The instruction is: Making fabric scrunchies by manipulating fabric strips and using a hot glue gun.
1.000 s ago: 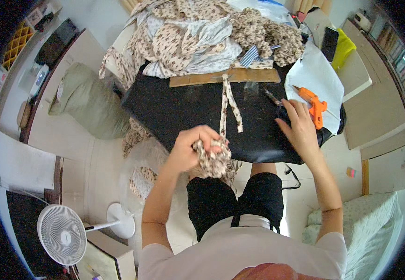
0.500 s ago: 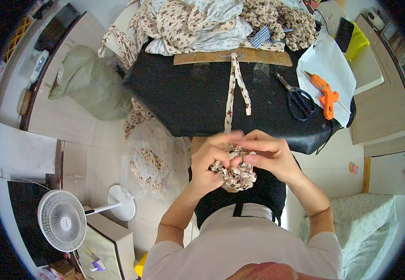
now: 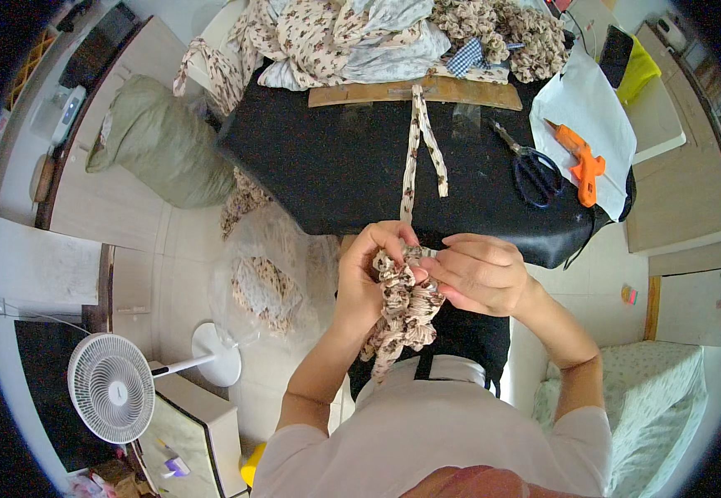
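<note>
Both hands are at the near edge of the black-covered table (image 3: 335, 187), over my lap. My left hand (image 3: 362, 274) is closed round the upper left of a bunched, ruffled strip of cream fabric (image 3: 410, 315) with a small brown print. With fingers bent together, my right hand (image 3: 489, 270) pinches the upper right of the same ruffle. Its lower end hangs loose below my hands. From the wooden board (image 3: 344, 94), a flat fabric band (image 3: 411, 158) in the same print runs down toward my fingers; whether it joins the ruffle is hidden.
Dark-handled scissors (image 3: 535, 174) and an orange glue gun (image 3: 583, 162) lie at the table's right, the gun on white sheeting (image 3: 572, 100). Printed cloth (image 3: 310, 41) and ruffled pieces (image 3: 526, 41) are heaped behind. At left stand a clear bag (image 3: 236, 257) and a white fan (image 3: 115, 390).
The ruffle has been turned and let down, so more of it hangs below my hands. My right hand has closed in, and its fingers have curled.
</note>
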`<state>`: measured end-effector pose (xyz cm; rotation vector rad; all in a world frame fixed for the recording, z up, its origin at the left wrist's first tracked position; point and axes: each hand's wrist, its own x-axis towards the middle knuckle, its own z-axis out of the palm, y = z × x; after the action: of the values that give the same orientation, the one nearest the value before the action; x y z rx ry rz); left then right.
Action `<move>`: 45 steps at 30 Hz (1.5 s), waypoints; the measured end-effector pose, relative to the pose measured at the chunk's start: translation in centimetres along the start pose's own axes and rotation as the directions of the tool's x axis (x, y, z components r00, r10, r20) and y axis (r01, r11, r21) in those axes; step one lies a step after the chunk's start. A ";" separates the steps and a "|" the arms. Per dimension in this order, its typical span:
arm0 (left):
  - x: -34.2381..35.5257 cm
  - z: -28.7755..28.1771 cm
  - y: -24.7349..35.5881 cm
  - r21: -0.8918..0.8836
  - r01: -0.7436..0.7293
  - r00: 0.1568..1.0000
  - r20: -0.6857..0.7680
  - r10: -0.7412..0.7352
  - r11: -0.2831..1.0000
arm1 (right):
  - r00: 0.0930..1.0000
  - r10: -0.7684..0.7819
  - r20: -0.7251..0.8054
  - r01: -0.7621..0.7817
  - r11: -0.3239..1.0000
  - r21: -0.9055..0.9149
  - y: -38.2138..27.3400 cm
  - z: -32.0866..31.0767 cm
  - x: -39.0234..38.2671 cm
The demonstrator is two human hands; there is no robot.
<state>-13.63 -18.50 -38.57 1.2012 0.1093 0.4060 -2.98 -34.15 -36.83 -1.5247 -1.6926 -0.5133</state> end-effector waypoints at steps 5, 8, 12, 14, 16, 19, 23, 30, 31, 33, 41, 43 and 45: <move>-0.9 1.3 -0.3 0.044 -0.029 0.989 -0.143 0.035 0.999 | 0.994 -0.093 0.052 0.096 0.994 -0.052 0.0 -0.5 0.1; -1.0 0.9 -1.4 0.301 -0.314 0.932 -0.082 0.352 0.901 | 0.978 0.040 0.203 -0.048 0.998 0.031 0.2 -1.2 -0.1; -1.7 0.8 -1.5 0.466 -0.634 0.763 0.250 0.596 0.616 | 0.588 0.627 0.511 -0.693 0.065 0.718 -0.9 -2.1 0.7; -1.8 0.7 -0.9 0.532 -0.689 0.713 0.376 0.592 0.492 | 0.611 0.534 0.585 -0.749 0.151 0.645 -1.0 -1.9 0.5; -2.0 0.4 -1.1 0.537 -0.698 0.704 0.390 0.593 0.475 | 0.612 0.416 0.673 -0.789 0.255 0.559 -0.9 -1.6 0.0; -2.1 -0.1 -1.5 0.578 -0.715 0.680 0.446 0.582 0.393 | 0.571 0.427 0.701 -0.821 0.308 0.481 -0.9 -1.9 0.2; -2.7 0.0 -1.7 0.665 -0.662 0.721 0.436 0.539 0.347 | 0.602 0.439 0.667 -0.780 0.501 0.374 -1.1 -1.8 0.0; -3.3 0.7 -1.6 0.500 -0.500 0.860 0.192 0.473 0.707 | 0.917 0.248 0.311 -0.291 0.952 0.098 -2.7 -0.4 -1.1; -3.6 0.9 -1.4 0.503 -0.496 0.862 0.190 0.470 0.708 | 0.917 0.249 0.312 -0.293 0.951 0.103 -2.7 -0.4 -1.2; -4.0 1.3 -0.8 0.547 -0.270 0.960 0.095 0.262 0.792 | 0.917 0.218 0.335 -0.244 0.969 0.036 -2.7 -0.3 -1.4; -4.2 0.3 0.3 0.212 0.150 0.987 -0.083 -0.135 0.966 | 0.768 0.575 0.281 -0.634 0.618 0.466 -4.6 -0.5 -2.6; -4.4 0.7 0.9 0.132 0.198 0.979 -0.072 -0.190 0.971 | 0.928 0.360 0.095 -0.369 0.923 0.107 -5.3 0.5 -3.7; -4.5 0.9 0.8 0.084 0.284 0.956 0.044 -0.289 0.955 | 0.928 0.366 0.063 -0.371 0.921 0.119 -5.3 1.4 -5.1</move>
<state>-17.73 -20.68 -38.05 1.2500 0.2503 0.1140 -8.60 -37.42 -40.55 -1.7138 -1.3883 -0.1718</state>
